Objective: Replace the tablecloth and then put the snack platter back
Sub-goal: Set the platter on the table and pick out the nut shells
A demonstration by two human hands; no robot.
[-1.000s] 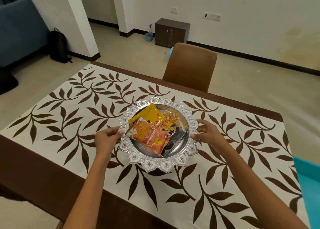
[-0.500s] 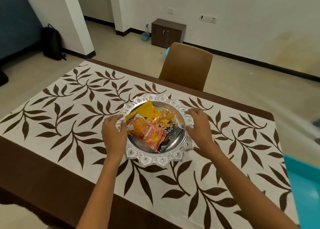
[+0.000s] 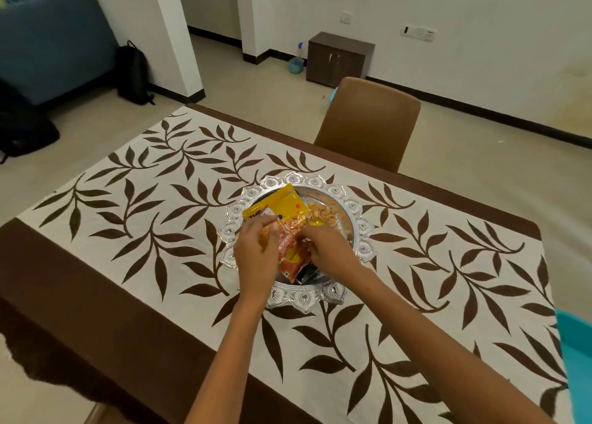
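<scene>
There was 1 silver snack platter [image 3: 333, 188] on 1 leaf-patterned tablecloth [image 3: 134, 218]. On the platter lay 3 snack packets: 1 yellow packet [image 3: 282, 207], 1 orange packet [image 3: 290, 257] and 1 black packet [image 3: 307, 274], plus 1 heap of loose pale snacks [image 3: 323, 217], too many to count. 2 bare hands were over the platter: 1 left hand [image 3: 256, 253] and 1 right hand [image 3: 330, 253]. Beyond stood 1 brown chair [image 3: 368, 119], 1 small dark cabinet [image 3: 339, 58], 1 black backpack [image 3: 133, 72], 1 blue sofa [image 3: 54, 36] and 1 spray bottle [image 3: 296, 61].
</scene>
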